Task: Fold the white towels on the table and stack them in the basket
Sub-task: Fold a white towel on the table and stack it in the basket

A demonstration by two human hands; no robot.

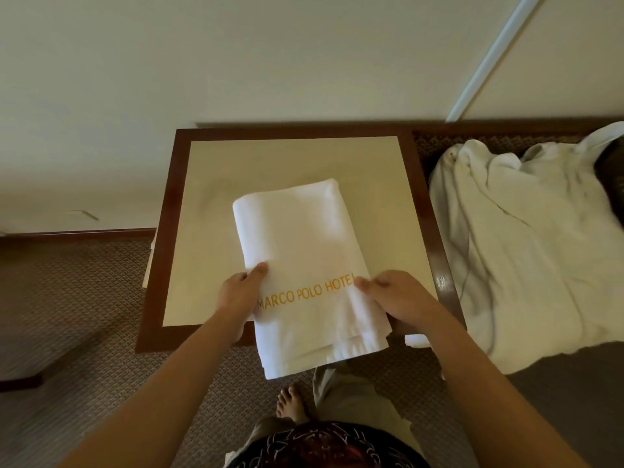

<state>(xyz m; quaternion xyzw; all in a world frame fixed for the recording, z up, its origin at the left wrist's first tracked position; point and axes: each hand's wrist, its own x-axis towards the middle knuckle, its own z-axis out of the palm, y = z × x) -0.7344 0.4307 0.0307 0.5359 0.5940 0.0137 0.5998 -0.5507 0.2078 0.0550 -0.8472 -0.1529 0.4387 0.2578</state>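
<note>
A folded white towel (304,251) with gold "MARCO POLO HOTEL" lettering lies on the cream-topped table (216,204), its near end hanging over the front edge. My left hand (239,295) grips the towel's left edge, thumb on top. My right hand (395,298) pinches the right edge at the end of the lettering. Both hands hold the towel near the table's front edge. No basket is in view.
The table has a dark wooden frame (158,265) and stands against a pale wall. A rumpled white cloth (526,238) lies spread on a dark surface to the right. Patterned carpet (67,315) covers the floor; my bare foot (290,403) is below the towel.
</note>
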